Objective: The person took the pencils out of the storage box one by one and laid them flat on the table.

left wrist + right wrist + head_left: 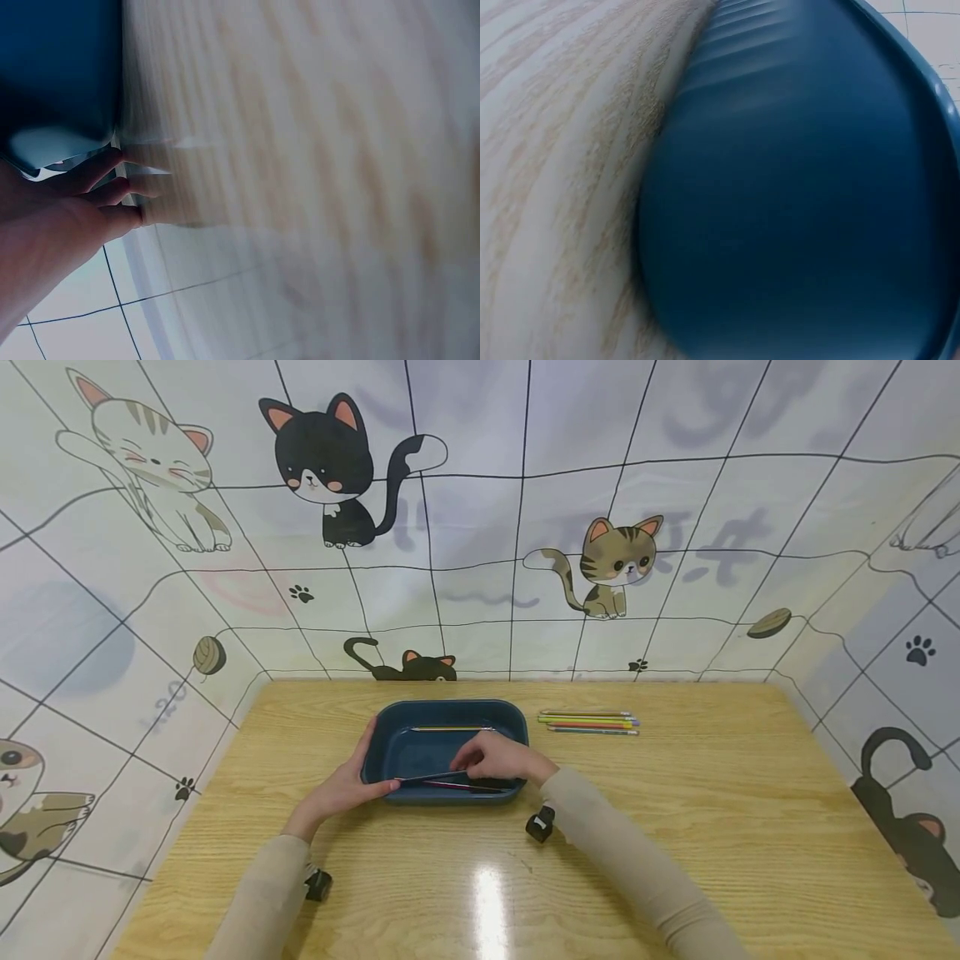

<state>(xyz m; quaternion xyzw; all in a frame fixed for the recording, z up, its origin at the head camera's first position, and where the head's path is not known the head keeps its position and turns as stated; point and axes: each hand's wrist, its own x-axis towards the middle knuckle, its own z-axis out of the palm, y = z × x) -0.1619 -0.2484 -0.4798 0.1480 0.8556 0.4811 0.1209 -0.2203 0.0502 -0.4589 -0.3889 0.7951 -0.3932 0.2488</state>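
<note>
Cat-printed sheeting (480, 539) fills the upper half of the head view, with a wooden table (675, 827) below. Near the centre lies the blue tray (427, 752); the dark pencil (427, 777) slants along its lower edge, a pink pencil (450, 786) just below that and a yellow pencil (450, 728) toward the upper edge. More pencils (590, 722) lie right of the tray. The right hand (498, 756), fingers curled close together, seems to pinch the dark pencil's right end; the left hand (348, 787) holds the tray's left end, thumb at the lower-left rim, fingers slightly spread along the outer wall. Good handling calls for a light but firm pinch, the pencil's left end clear of thumb and pink pencil, and the tray braced level. The right fingertips are largely hidden, so the exact grip cannot be told, nor whether the thumb touches the pencil. The left wrist view cuts off most of the tray; the right wrist view is mostly tray, with no pencil in sight.
</note>
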